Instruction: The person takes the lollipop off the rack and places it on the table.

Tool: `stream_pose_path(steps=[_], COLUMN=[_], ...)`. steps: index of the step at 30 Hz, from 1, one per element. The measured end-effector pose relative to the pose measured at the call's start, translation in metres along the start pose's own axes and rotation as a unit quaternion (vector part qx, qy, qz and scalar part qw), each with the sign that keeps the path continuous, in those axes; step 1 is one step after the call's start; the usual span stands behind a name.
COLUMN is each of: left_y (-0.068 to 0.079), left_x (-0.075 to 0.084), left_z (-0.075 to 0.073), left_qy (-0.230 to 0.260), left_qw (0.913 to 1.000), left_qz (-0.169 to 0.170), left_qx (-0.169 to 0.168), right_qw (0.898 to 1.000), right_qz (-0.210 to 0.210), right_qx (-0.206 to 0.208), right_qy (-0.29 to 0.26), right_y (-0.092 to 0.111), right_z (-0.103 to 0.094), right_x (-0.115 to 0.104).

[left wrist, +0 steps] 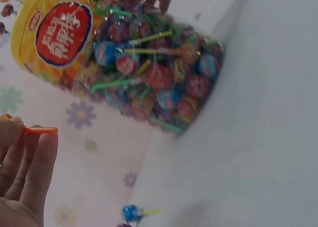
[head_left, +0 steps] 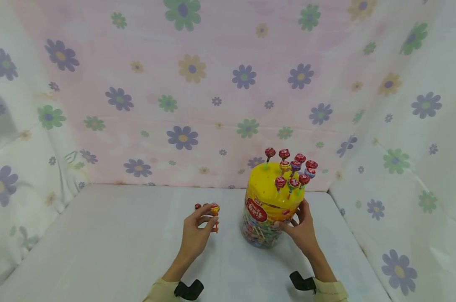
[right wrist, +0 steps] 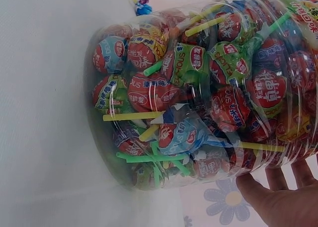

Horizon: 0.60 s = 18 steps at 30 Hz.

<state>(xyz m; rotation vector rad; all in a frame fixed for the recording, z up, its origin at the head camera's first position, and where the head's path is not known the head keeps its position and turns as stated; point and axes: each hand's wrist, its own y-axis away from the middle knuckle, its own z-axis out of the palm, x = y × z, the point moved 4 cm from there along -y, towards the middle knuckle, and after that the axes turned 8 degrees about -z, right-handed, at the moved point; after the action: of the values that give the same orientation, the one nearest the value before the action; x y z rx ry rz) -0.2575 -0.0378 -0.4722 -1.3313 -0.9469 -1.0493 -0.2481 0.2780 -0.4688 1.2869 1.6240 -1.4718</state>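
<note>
A clear jar (head_left: 263,228) packed with wrapped lollipops stands upright on the table, topped by a yellow lid (head_left: 263,180). Several lollipops (head_left: 293,183) stick up out of that lid. My right hand (head_left: 304,228) grips the jar's near right side, thumb in front and fingers round the far side; the right wrist view shows its fingers (right wrist: 253,189) against the plastic. Left of the jar, my left hand (head_left: 195,235) pinches a lollipop (head_left: 215,208) with a yellow wrapper and orange stick, head up. In the left wrist view the orange stick (left wrist: 42,130) lies by the fingertips.
On the table (head_left: 118,243), past my left hand, lie loose lollipops, among them a blue one (left wrist: 131,213) with a yellow stick. Others (right wrist: 142,1) show behind the jar in the right wrist view. A flowered curtain (head_left: 213,105) hangs at the back and both sides.
</note>
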Motion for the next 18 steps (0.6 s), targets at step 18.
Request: stream_pose_path(steps=[18], left_y=[0.003], left_x=[-0.038], left_z=[-0.056], left_qy=[-0.071], left_qw=[0.9915], left_qz=[-0.095], left_qx=[0.054], right_qw=[1.0], right_qz=[0.009], right_qx=[0.001], right_qy=[0.005], right_y=[0.0], right_z=[-0.001], right_x=[0.0])
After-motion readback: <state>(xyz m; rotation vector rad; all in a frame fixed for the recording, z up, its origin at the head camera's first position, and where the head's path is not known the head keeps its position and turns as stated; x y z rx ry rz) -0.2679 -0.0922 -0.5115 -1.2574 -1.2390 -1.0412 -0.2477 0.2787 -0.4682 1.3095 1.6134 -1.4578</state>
